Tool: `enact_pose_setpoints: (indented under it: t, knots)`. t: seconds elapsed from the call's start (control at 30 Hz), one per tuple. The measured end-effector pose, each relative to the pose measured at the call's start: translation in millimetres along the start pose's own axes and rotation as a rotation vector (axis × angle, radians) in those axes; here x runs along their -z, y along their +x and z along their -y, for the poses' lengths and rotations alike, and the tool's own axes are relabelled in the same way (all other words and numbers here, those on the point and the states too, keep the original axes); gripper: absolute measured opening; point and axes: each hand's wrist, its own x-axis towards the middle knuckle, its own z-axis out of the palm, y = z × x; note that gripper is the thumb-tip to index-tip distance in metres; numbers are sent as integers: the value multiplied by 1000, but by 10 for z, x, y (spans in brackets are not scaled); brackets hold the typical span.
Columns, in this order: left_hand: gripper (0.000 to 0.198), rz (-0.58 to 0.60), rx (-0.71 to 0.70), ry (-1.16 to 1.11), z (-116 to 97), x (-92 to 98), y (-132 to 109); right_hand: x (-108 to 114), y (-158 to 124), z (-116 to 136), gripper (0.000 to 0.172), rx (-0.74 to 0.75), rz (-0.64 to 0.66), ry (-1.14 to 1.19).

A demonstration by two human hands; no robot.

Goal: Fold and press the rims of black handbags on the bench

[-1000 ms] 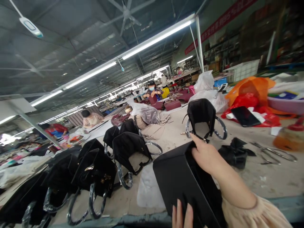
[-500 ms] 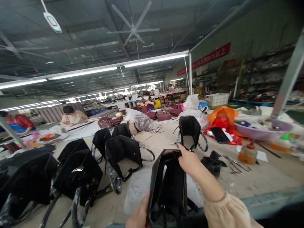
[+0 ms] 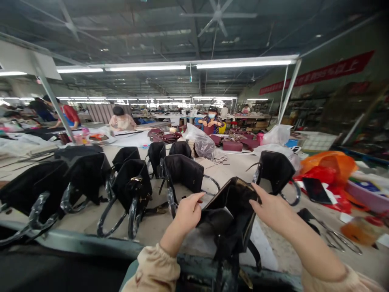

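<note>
A black bag (image 3: 243, 215) stands open and tilted at the table's near edge, its dark inside showing. My right hand (image 3: 267, 202) grips the upper right rim, thumb on the inner side and fingers outside. At the bag's left side is my left hand (image 3: 189, 211), its fingers bent together by the rim; whether they pinch any material I cannot make out. A strap and a wrapped handle hang below the bag. Close behind stand another black bag (image 3: 184, 172) on the left and one more black bag (image 3: 275, 170) on the right.
Several black bags with wrapped handles line the left, among them one with gold hardware (image 3: 130, 190). Scissors (image 3: 340, 239), an amber bottle (image 3: 361, 230), a phone (image 3: 316, 190) and a red plastic bag (image 3: 325, 178) lie right. People work at tables beyond.
The view has swung left. My left hand has risen from low beside the bag to its upper left side. The bag is now tilted more, with my right hand still on its rim.
</note>
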Motion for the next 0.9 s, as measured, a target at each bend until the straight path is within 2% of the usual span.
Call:
enact_pose_setpoints:
  t: [0.03, 0.1, 0.13, 0.17, 0.23, 0.27, 0.3, 0.37, 0.43, 0.5, 0.6, 0.67, 0.77, 0.9]
  knots:
    - [47, -50, -49, -30, 16, -40, -43, -7, 21, 14, 61, -20, 12, -15]
    - [47, -172, -248, -68, 42, -85, -118, -16, 43, 30, 62, -33, 38, -19]
    - [51, -179, -320, -40, 56, -99, -140, -19, 39, 29, 62, -29, 47, -10]
    - [59, -183, -327, -2, 69, -112, -147, -21, 27, 22, 62, -23, 52, -3]
    - [72, -153, -201, 78, 85, -142, -122, -23, -13, -10, 63, -28, 45, -19]
    - [71, -136, -104, 99, 86, -158, -97, -20, -35, -34, 64, -34, 19, -52]
    - [68, -111, -18, 112, 83, -172, -68, -14, -50, -60, 65, -33, -29, -95]
    - [60, -49, 64, 132, 70, -189, -11, 9, -52, -102, 62, 24, -186, -155]
    - [55, -8, 68, 160, 57, -190, 34, 47, -4, -97, 52, 194, -366, -102]
    - [50, -7, 50, 170, 51, -175, 65, 88, 80, -18, 38, 430, -443, 37]
    - [40, -12, 23, 132, 49, -137, 99, 116, 231, 216, 29, 751, -340, 190]
    - [36, -2, 13, 100, 48, -111, 117, 93, 328, 387, 29, 869, -213, 221]
    - [34, 13, 11, 66, 59, -91, 130, 10, 446, 565, 27, 910, -40, 213]
    - [38, -3, 24, 39, 94, -98, 126, -110, 550, 641, 16, 884, 38, 179]
